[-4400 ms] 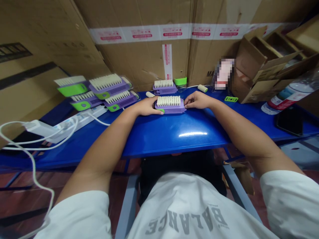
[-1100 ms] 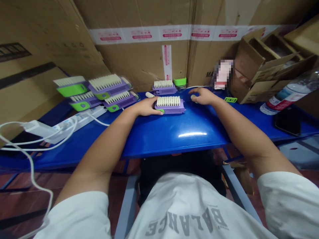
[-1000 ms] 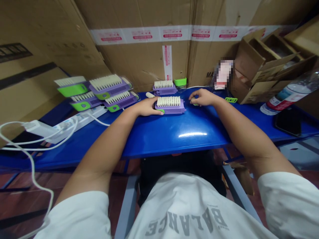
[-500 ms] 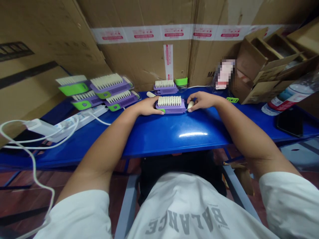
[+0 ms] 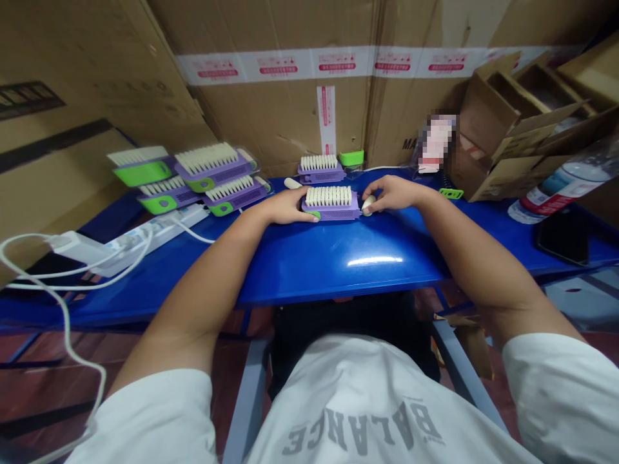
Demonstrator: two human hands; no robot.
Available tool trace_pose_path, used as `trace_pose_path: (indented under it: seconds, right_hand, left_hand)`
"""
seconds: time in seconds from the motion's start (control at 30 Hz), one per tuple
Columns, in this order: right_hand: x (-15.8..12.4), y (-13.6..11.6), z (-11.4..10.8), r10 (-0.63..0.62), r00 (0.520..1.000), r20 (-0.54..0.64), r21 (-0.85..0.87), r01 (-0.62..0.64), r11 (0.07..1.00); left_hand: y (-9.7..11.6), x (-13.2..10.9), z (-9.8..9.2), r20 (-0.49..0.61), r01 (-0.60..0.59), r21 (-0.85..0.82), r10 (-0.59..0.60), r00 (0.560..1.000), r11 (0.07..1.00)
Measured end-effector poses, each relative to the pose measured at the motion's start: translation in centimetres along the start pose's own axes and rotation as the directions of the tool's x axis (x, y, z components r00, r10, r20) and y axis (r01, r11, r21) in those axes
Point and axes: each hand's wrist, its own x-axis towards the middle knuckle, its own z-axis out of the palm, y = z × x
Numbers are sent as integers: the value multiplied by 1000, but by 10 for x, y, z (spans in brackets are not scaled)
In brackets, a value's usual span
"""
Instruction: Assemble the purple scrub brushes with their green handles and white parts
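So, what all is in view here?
central brush-like piece: one, purple, green, cream, centre
other brush-like pieces: five, purple, cream, some green, four left, one back
small cream pieces: two, cream, either side of centre
green block: one, green, back centre
green slotted piece: one, green, back right
power strip: one, white, left
cables: several, white, mostly left
bottle: one, clear, labelled, right
phone-like slab: one, black, right
cardboard boxes: several, brown, around the back
blurred item: one, pinkish, back right
table: one, blue, beneath
left hand: one, bare, gripping central brush-like piece
right hand: one, bare, pinching a small cream piece
shirt: one, white, grey-lettered, bottom
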Motion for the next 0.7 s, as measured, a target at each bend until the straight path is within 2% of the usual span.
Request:
trace_pose_path:
  seconds: [0.13,0.5,0.7]
  right_hand:
    - [-1,-4,2,28,999,-25,3,-28,1000]
    - [2,-5,6,-66,998,-1,-51,66,997]
    - [0,-8,7,-39,999,16,-91,41,995]
  left_hand:
    - [0,0,0,1,-3,13,3,1000,1000]
    - [-1,0,0,-4,-11,-13,11,1000,1000]
    - [-1,-1,0,-1,2,-18,-2,1000,1000]
